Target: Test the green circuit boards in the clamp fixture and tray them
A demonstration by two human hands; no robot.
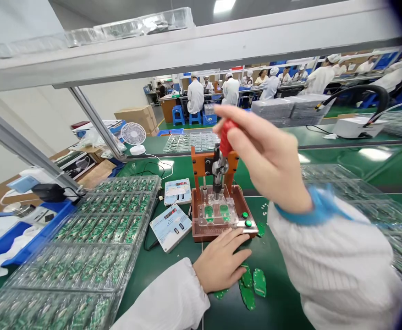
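White-sleeved right hand [271,160] clasps the red plastic handle [226,140] of the orange-framed press [217,176] below it; left hand [221,265], fingers spread, touches its brown base [204,233], with green oval circuit boards [259,282] beside the thumb.

Bright, diffuse overhead light. Ceiling lamp [224,6] above and beyond both hands; glare on green bench [272,165] past the right hand [266,160], which is slightly blurred. Dark vignette, stretched edges right of hands.

Trays [118,220] lie left of the clamp fixture [217,215].
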